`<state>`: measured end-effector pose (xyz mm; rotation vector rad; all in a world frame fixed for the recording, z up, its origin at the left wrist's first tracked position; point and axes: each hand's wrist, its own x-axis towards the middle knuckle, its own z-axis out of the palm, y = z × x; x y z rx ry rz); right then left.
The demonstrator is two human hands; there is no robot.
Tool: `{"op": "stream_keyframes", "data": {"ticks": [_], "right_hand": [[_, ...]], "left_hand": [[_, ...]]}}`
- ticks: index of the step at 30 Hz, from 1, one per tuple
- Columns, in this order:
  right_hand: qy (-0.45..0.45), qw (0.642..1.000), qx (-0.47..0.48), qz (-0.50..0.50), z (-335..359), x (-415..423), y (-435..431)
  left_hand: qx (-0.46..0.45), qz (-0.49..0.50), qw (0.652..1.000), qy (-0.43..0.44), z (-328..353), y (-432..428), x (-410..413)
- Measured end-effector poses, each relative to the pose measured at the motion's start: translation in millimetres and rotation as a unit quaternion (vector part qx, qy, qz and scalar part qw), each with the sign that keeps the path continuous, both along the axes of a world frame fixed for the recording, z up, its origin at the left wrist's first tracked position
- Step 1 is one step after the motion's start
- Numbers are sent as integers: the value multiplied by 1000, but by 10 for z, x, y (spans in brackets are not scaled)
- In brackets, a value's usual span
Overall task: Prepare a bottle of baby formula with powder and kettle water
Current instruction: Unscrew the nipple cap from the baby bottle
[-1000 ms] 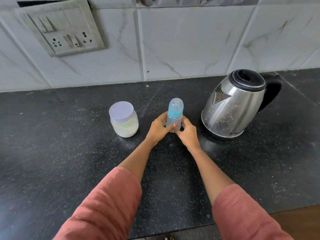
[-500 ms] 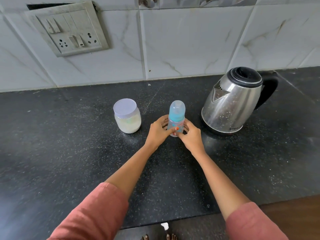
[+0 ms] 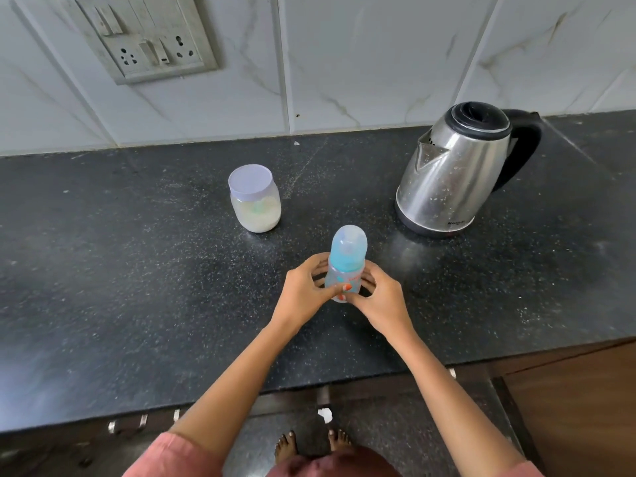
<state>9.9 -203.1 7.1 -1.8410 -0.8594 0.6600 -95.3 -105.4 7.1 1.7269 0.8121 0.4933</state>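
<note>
A small clear baby bottle (image 3: 347,259) with a blue collar and a domed cap stands upright on the black counter (image 3: 137,287). My left hand (image 3: 304,290) grips its lower body from the left, and my right hand (image 3: 380,297) grips it from the right, fingers curled round the base. A clear jar of pale powder (image 3: 255,199) with a lilac lid stands behind and to the left. The steel kettle (image 3: 454,170), black lid shut and handle turned right, stands at the back right.
The tiled wall behind carries a switch and socket panel (image 3: 148,36) at upper left. The counter's front edge runs below my forearms, with dark floor and my bare feet (image 3: 309,445) under it. A wooden cabinet front (image 3: 578,407) is at lower right.
The bottle, held in both hands, has come toward me, away from the jar and kettle. My view has tilted down, so the counter edge and floor now show.
</note>
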Motion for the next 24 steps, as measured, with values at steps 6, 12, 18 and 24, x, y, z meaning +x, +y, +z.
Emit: {"op": "stream_keyframes", "data": {"ticks": [6, 12, 18, 24], "right_hand": [[-14, 1000, -22, 12, -126, -109, -111], [-36, 999, -29, 25, -150, -145, -122], [-47, 996, -58, 49, -79, -129, -153], [-52, 991, -105, 67, 302, 6, -177]], "left_hand": [[0, 12, 1000, -8, -103, -181, -142], [-5, 12, 1000, -13, -152, -215, -197], [6, 2, 1000, -16, -159, -214, -219], [24, -9, 999, -26, -210, -210, -225]]}}
